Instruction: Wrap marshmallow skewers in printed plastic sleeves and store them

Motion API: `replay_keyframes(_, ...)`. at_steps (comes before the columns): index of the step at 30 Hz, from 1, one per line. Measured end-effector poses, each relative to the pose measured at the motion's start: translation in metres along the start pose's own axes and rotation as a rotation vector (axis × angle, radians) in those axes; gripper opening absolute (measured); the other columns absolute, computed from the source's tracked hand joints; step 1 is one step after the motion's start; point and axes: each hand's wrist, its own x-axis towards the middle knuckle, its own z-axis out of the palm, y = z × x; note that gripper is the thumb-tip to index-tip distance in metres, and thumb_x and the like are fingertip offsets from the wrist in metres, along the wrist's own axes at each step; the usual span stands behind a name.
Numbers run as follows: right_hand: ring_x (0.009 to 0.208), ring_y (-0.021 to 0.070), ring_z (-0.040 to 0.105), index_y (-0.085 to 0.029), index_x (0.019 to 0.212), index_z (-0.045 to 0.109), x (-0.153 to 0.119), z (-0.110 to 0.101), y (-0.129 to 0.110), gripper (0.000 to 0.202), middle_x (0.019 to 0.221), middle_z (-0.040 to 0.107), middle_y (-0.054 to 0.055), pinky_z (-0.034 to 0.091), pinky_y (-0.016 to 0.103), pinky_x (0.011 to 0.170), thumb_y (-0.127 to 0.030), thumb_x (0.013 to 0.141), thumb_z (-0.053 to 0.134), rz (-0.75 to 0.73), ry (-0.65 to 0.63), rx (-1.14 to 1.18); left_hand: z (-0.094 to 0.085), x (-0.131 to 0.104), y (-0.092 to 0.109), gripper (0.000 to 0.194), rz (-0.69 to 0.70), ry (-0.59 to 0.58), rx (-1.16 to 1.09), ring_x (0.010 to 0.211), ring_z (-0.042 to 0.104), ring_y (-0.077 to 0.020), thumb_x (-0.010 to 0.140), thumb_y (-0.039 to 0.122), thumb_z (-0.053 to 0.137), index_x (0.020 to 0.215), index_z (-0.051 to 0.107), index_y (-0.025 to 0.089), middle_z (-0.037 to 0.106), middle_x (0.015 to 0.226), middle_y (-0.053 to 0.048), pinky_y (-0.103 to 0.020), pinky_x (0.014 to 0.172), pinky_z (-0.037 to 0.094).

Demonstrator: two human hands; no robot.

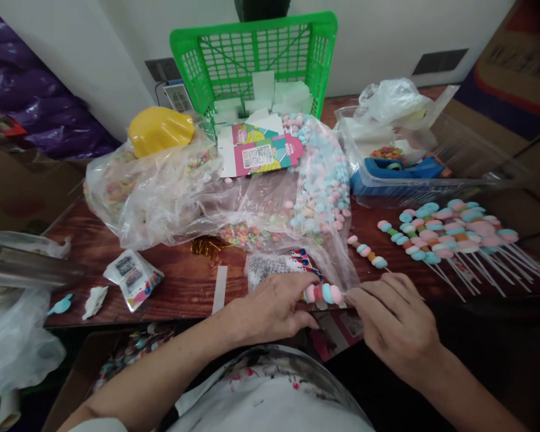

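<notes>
A candy skewer of pink, white and blue marshmallow pieces with a reddish piece among them lies level between my hands at the table's front edge. My right hand is closed at its right end, pinching the stick, which is mostly hidden by the fingers. At the other end is my left hand, its thumb and forefinger spread apart around the skewer's tip. Whether a fingertip touches the candy there, I cannot tell. Just behind lie printed packets and a clear bag of pink and blue marshmallows.
Finished skewers are piled at the right, with two loose ones beside them. A green basket stands at the back, near a yellow bowl on a bag of candy rings. A clear bin sits back right. Labels lie left.
</notes>
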Motion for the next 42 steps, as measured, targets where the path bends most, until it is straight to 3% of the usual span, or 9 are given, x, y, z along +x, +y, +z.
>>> replay_keyframes(3,0.076,0.0182,0.056,-0.013,0.096,0.062,-0.007,0.002,0.003,0.026,0.080,0.064,0.008,0.044,0.042,0.079,0.002,0.074,0.057,-0.046,0.081,-0.036,-0.016,-0.002,-0.010,0.093,0.053,0.005,0.002,0.128,0.043,-0.0292,0.072,0.041,0.073,0.145,0.021,0.018,0.040,0.144,-0.019,-0.041,0.102,0.037)
replay_keyframes(6,0.073,0.0168,0.057,-0.013,0.094,0.063,-0.011,0.003,0.001,0.025,0.079,0.065,0.007,0.043,0.043,0.081,0.000,0.074,0.059,-0.062,0.111,-0.042,-0.031,-0.001,-0.022,0.104,0.044,-0.050,0.119,0.132,0.037,-0.0333,0.066,0.045,0.076,0.147,0.017,0.017,0.033,0.148,-0.020,-0.046,0.105,0.033)
replay_keyframes(12,0.073,0.0167,0.059,-0.011,0.093,0.065,-0.015,0.009,-0.007,0.025,0.079,0.068,0.008,0.041,0.045,0.082,0.000,0.072,0.058,-0.036,0.155,-0.041,-0.027,0.003,-0.030,0.011,-0.043,-0.095,0.291,0.072,0.061,-0.0182,0.075,0.027,0.064,0.081,0.063,0.018,0.066,0.079,-0.002,-0.025,0.061,0.039)
replay_keyframes(19,0.075,0.0183,0.059,-0.010,0.094,0.065,-0.020,0.013,-0.014,0.025,0.079,0.067,0.010,0.041,0.046,0.081,0.001,0.072,0.060,-0.083,0.106,-0.013,-0.005,-0.004,-0.029,0.014,-0.061,0.120,0.691,0.065,0.057,-0.0193,0.067,0.009,0.053,0.078,0.057,0.017,0.063,0.074,-0.004,-0.030,0.058,0.034)
replay_keyframes(25,0.071,0.0148,0.056,-0.017,0.086,0.060,-0.012,0.014,-0.006,0.014,0.076,0.062,0.003,0.043,0.035,0.073,-0.005,0.080,0.055,0.248,0.034,0.232,0.006,-0.010,-0.031,0.017,0.124,0.317,0.700,0.064,0.053,-0.0174,0.064,0.007,0.049,0.077,0.053,0.018,0.058,0.068,-0.002,-0.030,0.060,0.035)
replay_keyframes(31,0.075,0.0148,0.058,-0.019,0.085,0.062,-0.022,0.007,0.007,0.008,0.080,0.063,0.002,0.045,0.030,0.072,-0.013,0.082,0.057,0.400,0.080,0.210,0.005,-0.016,-0.047,0.016,-0.056,0.368,0.595,0.062,0.056,-0.0166,0.070,0.010,0.049,0.082,0.054,0.019,0.060,0.068,-0.001,-0.027,0.055,0.034)
replay_keyframes(34,0.067,0.0136,0.057,-0.019,0.084,0.064,-0.028,0.006,0.011,0.006,0.076,0.062,0.002,0.045,0.026,0.060,-0.022,0.080,0.063,0.675,0.228,0.324,-0.001,-0.018,-0.049,0.010,-0.108,0.409,0.621,0.063,0.058,-0.0173,0.075,0.013,0.049,0.080,0.055,0.018,0.061,0.067,-0.002,-0.027,0.056,0.036)
replay_keyframes(38,0.047,0.0084,0.043,-0.019,0.089,0.064,-0.018,0.026,-0.011,0.017,0.060,0.054,-0.003,0.035,0.021,0.043,-0.032,0.078,0.067,1.058,0.376,0.862,-0.002,-0.011,-0.032,0.018,-0.011,0.355,0.682,0.065,0.058,-0.0193,0.069,0.009,0.047,0.083,0.055,0.018,0.062,0.071,-0.004,-0.029,0.059,0.040)
replay_keyframes(42,0.045,0.0061,0.039,-0.018,0.083,0.066,0.004,0.057,-0.044,0.020,0.055,0.051,-0.005,0.032,0.019,0.042,-0.032,0.072,0.073,1.129,0.330,1.114,0.003,0.000,-0.011,0.015,0.027,0.338,0.691,0.067,0.059,-0.0209,0.071,0.011,0.049,0.084,0.055,0.017,0.062,0.072,-0.006,-0.030,0.061,0.042)
